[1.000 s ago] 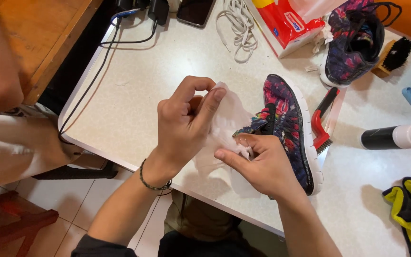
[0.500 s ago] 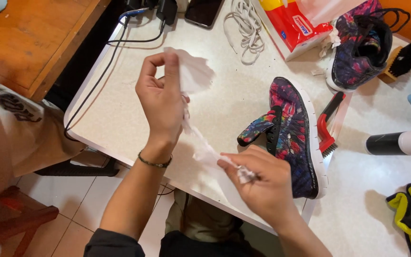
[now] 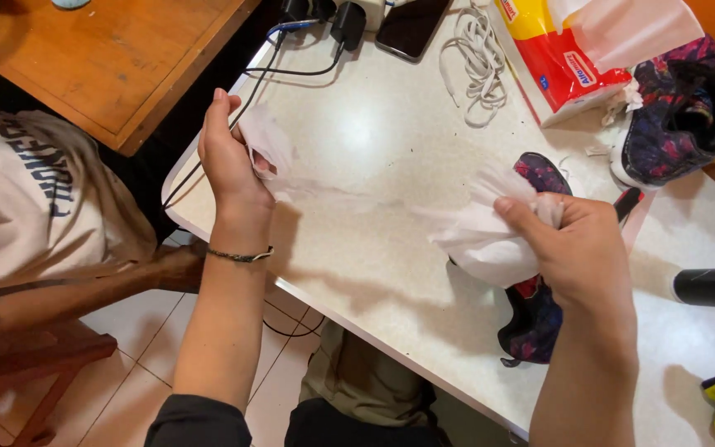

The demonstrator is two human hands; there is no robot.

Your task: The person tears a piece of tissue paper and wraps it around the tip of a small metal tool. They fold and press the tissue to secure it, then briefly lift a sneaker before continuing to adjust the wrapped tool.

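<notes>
Head view: left hand (image 3: 229,161) at 9 o'clock, fingers pinching tissue (image 3: 477,232) end; right hand (image 3: 581,252) at 3 clutches other wad. Since half-second ago hands pulled apart; tissue stretched thin over table (image 3: 374,132), possibly tearing. Shoe (image 3: 535,319) beneath right hand.

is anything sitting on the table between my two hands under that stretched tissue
Nothing visible: the tissue stretches from the left hand to the right hand over bare table. The shoe lies under the right hand.
</notes>
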